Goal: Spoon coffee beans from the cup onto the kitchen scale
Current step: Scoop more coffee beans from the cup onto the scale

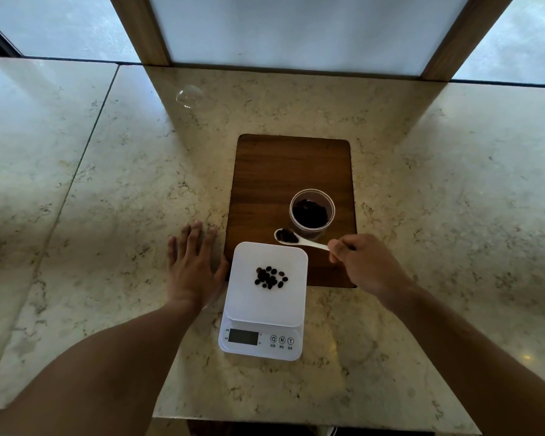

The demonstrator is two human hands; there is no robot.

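Note:
A white kitchen scale (243,297) stands on the marble counter, with a small heap of coffee beans (270,277) on its platform. Behind it, a clear plastic cup (312,212) partly filled with dark beans sits on a wooden board (265,171). My right hand (365,262) pinches the handle of a white spoon (299,241). The spoon's bowl carries beans and hovers between the cup and the scale's far edge. My left hand (192,262) lies flat on the counter, fingers spread, just left of the scale.
The marble counter (107,184) stretches wide on both sides, with a tile seam at the left. A wood-framed white panel (296,29) rises behind the board. A small clear glass object (188,96) lies at the back left. The counter's front edge is near my body.

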